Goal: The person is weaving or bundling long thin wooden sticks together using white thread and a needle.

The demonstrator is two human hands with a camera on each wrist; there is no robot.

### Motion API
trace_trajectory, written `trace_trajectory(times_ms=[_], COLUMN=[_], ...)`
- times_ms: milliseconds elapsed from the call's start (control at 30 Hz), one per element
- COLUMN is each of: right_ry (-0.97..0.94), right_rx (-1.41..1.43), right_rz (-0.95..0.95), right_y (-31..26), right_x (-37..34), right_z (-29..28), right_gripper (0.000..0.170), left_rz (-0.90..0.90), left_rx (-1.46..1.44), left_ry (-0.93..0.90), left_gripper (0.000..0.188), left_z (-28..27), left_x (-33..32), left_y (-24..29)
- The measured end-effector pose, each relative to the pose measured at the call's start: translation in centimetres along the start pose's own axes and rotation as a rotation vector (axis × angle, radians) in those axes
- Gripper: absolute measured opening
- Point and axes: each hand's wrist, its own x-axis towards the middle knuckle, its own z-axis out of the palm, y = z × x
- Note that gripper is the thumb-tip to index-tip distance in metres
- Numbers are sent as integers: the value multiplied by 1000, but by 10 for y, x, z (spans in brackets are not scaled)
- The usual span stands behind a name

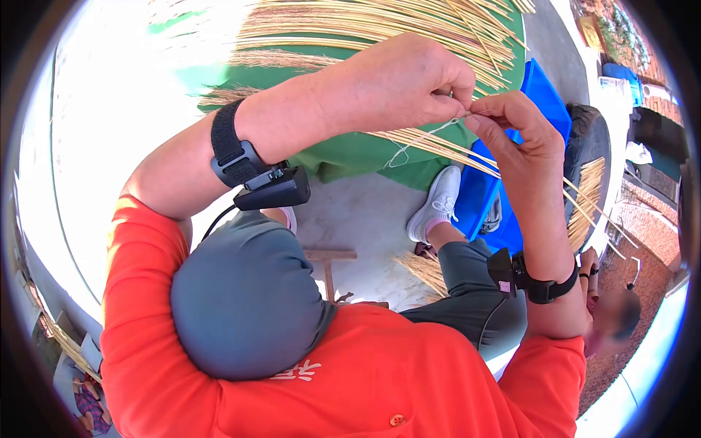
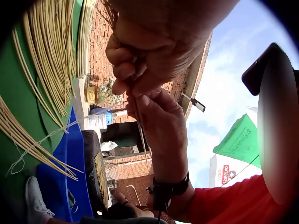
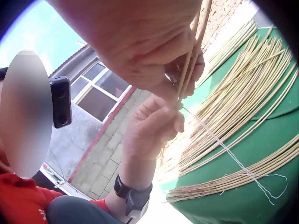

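My left hand [image 1: 409,80] and right hand [image 1: 522,131] meet at the fingertips, above the front edge of the green-covered table. Both pinch a couple of thin straw-coloured stalks [image 3: 189,60] where the fingers come together. From the right hand the stalks run on past the palm. A thin white string [image 3: 224,147] comes out at the pinch point and hangs in a loose loop with frayed ends. Curled fingers hide the spot where string and stalks meet. The left hand [image 2: 154,51] covers the other end of the stalks.
Many long stalks [image 1: 343,29] lie across the green cloth [image 1: 343,153], with a smaller bundle [image 3: 247,170] nearer the front edge. A blue bin [image 1: 475,201] stands beside the table at right. Behind it is a dark round thing bearing more stalks [image 1: 588,193]. Another person [image 1: 613,314] is at far right.
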Motion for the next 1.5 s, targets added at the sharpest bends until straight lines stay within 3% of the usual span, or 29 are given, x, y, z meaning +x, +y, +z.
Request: trace_trajectory(times_ms=[67, 233, 300, 367, 400, 467, 500, 600, 667, 833, 1000, 1033, 1167, 1267, 1500], right_ry=[12, 80, 205, 459, 417, 343, 343, -57, -32, 484, 465, 314, 203, 205, 204], right_rx=[78, 22, 219, 496, 548, 734, 729, 1113, 951, 763, 772, 803, 868, 873, 831], right_rz=[33, -139, -60, -84, -238, 141, 141, -3, -229, -254, -175, -130, -75, -45, -45], right_y=[3, 5, -4, -26, -13, -56, -47, -11, -8, 1, 36, 49, 75, 73, 38], right_x=[9, 17, 24, 40, 50, 51, 48, 43, 40, 49, 61, 68, 61, 49, 19], right_z=[7, 22, 17, -7, -27, -21, -24, -42, -60, -143, -176, -185, -191, -185, -165], right_gripper=[11, 9, 5, 7, 15, 16, 16, 16, 16, 16, 17, 10, 8, 8, 8], left_rz=[7, -46, -77, -99, -113, -173, -224, -265, -299, -378, -392, -393, -374, -466, -412], left_rx=[33, -20, 65, 121, 168, 148, 95, 55, 150, 259, 192, 223, 336, 428, 592], left_ry=[34, 31, -26, -40, -65, -79, -40, 25, 8, -21, 25, 9, 11, -29, 16], left_gripper=[10, 8, 7, 8, 8, 9, 9, 8, 9, 7, 7, 8, 11, 11, 9], left_z=[-2, -9, -9, 7, 13, 8, 5, -1, -6, -2, 6, 7, 7, 10, 24], left_x=[-2, -10, -14, -27, -31, -33, -32, -34, -38, -59, -63, -64, -62, -60, -61], left_y=[-4, -15, -16, -33, -39, -40, -47, -65, -71, -105, -110, -113, -112, -105, -121])
